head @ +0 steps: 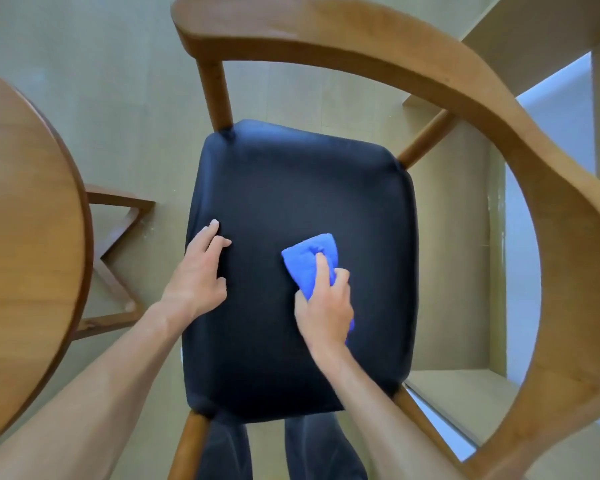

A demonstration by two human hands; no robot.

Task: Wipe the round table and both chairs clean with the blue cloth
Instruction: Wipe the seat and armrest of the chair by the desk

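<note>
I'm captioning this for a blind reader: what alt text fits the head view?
Seen from above, the right hand presses a folded blue cloth onto a wooden chair's black seat while the left hand rests flat near its left edge; a round table stands at left.

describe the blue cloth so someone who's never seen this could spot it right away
Start at the wooden armchair that fills the middle of the view, and look down onto its black padded seat. Right of the seat's centre, the right hand presses a bunched blue cloth flat onto the padding. It is the only bright blue thing among brown wood, black seat and beige floor.
</note>
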